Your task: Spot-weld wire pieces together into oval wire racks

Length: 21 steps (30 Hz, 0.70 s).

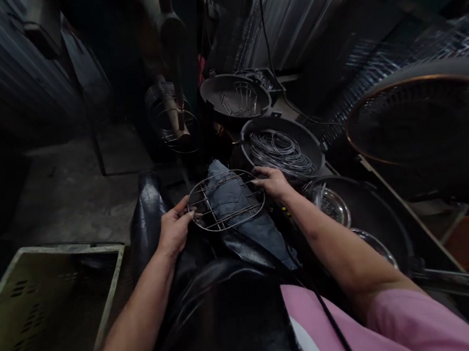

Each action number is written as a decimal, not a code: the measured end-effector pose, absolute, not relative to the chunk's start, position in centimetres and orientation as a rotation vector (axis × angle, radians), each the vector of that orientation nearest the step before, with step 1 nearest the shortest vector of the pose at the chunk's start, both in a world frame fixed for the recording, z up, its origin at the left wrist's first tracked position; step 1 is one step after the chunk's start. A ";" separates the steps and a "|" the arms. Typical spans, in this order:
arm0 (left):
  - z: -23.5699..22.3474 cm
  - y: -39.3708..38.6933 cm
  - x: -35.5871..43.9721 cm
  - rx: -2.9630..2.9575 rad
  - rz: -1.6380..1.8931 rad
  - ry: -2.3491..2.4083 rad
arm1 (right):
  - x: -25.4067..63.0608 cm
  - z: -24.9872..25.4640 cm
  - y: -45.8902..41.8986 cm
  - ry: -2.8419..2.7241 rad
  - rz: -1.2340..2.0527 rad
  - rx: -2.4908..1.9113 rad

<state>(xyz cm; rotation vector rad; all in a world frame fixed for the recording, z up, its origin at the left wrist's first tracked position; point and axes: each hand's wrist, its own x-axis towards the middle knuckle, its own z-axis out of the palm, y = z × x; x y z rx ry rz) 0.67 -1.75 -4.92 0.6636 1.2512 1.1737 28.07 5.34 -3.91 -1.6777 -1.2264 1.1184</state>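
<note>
A round wire rack [229, 226] with crossing bars is held level over my lap. My left hand [174, 227] pinches its left rim between thumb and fingers. On the opposite side, my right hand [273, 182] grips the right rim. Beneath the rack, a grey-blue cloth [247, 220] lies across my leg, over a shiny black apron [217, 310]. Just beyond my right hand is a dark pan [322, 155] holding coiled loops of wire [280, 149].
At left stands a yellowish plastic crate [124, 253]. Ahead, a wooden-handled post [174, 114] rises near a wire bundle. Another pan [207, 95] holds bent wire pieces. On the right are metal bowls [335, 203] in a large pan [404, 234] and a big fan guard [350, 137].
</note>
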 end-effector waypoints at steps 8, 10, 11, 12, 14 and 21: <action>-3.4 -0.8 -0.4 1.405 1.020 1.237 | 28.5 -4.6 4.6 -1.374 1.048 -1.578; -3.3 -0.3 -0.5 1.367 0.973 1.251 | 28.5 -4.8 4.7 -1.308 1.110 -1.588; -3.4 -0.1 -0.5 1.349 0.964 1.266 | 28.5 -4.8 4.8 -1.277 1.139 -1.590; -3.5 0.0 -0.5 1.335 0.954 1.283 | 28.4 -4.8 4.8 -1.247 1.167 -1.587; -3.6 0.3 -0.5 1.333 0.914 1.322 | 28.2 -4.6 5.0 -1.191 1.208 -1.578; -3.8 1.9 -1.1 1.175 0.900 1.263 | 27.3 -3.7 5.1 -1.095 1.249 -1.576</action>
